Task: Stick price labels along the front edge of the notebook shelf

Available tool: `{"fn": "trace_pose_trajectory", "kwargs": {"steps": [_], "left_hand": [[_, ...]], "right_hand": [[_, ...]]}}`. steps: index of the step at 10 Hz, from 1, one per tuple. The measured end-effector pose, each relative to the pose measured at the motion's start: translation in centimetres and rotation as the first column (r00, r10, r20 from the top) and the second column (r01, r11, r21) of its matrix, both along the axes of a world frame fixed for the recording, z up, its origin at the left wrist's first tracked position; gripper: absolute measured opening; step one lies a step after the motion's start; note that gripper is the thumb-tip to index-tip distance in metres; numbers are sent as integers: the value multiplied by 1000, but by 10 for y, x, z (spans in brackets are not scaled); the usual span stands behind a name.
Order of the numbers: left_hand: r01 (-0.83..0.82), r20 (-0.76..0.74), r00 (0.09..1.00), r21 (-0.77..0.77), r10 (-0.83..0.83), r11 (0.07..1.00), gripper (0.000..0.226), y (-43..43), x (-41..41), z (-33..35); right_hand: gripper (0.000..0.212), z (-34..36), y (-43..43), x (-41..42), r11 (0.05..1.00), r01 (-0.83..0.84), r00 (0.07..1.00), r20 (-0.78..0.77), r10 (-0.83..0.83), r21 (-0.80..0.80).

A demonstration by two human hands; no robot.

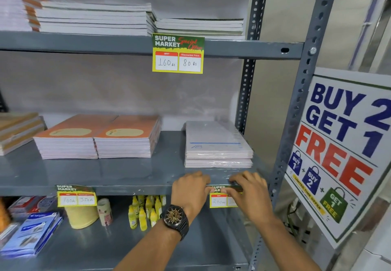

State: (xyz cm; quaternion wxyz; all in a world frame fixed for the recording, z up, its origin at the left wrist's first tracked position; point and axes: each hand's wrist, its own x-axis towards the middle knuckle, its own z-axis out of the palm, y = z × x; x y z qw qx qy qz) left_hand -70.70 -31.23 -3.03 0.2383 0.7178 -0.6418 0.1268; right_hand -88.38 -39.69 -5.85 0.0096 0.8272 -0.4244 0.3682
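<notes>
At the shelf lip: both hands press a price label (220, 198) onto the front edge of the notebook shelf (127, 189), just below the wrapped notebook stack (218, 145).
Left hand (190, 188): fingers curled over the label's left top corner, pinning it (not gripping).
Right hand (249, 192): fingers flat across the label's top, hiding its right half.
Risk: uneven pressure could set the label crooked, or leave tape loose so it peels.
Done already: another label (76, 195) hangs well left of the stack.
Surface: grey painted metal, smooth.
Room: shop racking; promo poster (342, 148) right of the stack.
</notes>
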Motion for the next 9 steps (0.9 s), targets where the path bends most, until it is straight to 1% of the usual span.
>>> {"fn": "trace_pose_trajectory", "kwargs": {"steps": [1,2,4,5,6,7,8,9], "left_hand": [[6,-10,1000,6,-6,1000,25,0,1,1],[11,-34,999,11,-10,1000,25,0,2,1],[40,48,998,9,-40,999,26,-1,1,-2],[43,58,997,0,-43,999,25,0,1,-3],[45,62,997,9,-45,999,24,4,-1,-2],[66,77,995,41,-69,997,22,8,-2,3],[150,48,987,69,-153,986,27,24,11,0],[187,130,974,23,-188,982,34,49,39,-11]], "right_hand": [[27,9,-6,-14,987,-141,990,24,139,78],[25,15,-8,-20,969,-211,977,41,208,128],[24,14,-14,-20,956,-251,964,126,234,150],[25,14,-13,-19,954,-253,964,122,236,158],[25,12,-12,-19,964,-232,969,115,218,127],[24,11,-2,-15,984,-159,987,48,155,75],[31,10,21,-9,997,-58,997,-43,60,49],[55,24,44,0,991,96,995,12,-97,89]]}}
